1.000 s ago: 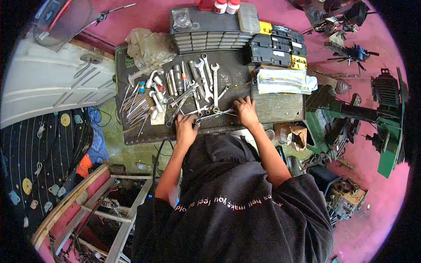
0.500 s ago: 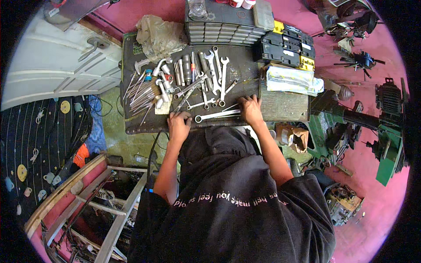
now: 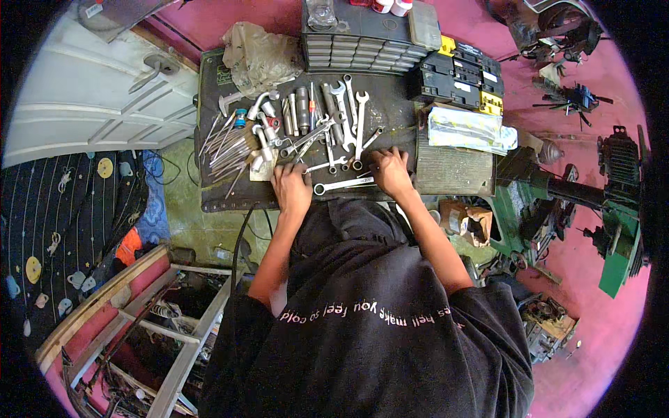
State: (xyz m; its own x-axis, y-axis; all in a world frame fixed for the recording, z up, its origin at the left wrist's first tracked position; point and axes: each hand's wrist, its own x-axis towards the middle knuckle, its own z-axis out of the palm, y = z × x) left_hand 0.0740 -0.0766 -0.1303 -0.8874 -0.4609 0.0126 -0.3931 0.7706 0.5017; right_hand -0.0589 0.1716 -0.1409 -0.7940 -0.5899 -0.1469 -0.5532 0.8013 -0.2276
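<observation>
At the frame's upper centre, the left hand (image 3: 291,187) lies flat, palm down and holding nothing, on the dark mat (image 3: 223,198). The right hand (image 3: 390,171) presses fingers onto a combination wrench (image 3: 343,184) between them, apparently steadying it beside the sorted spanners (image 3: 348,118).

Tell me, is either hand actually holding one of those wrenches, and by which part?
It cannot be told for sure. The left hand and right hand lie palm down on the dark mat, at either end of a flat-lying wrench; nothing is lifted.
</observation>
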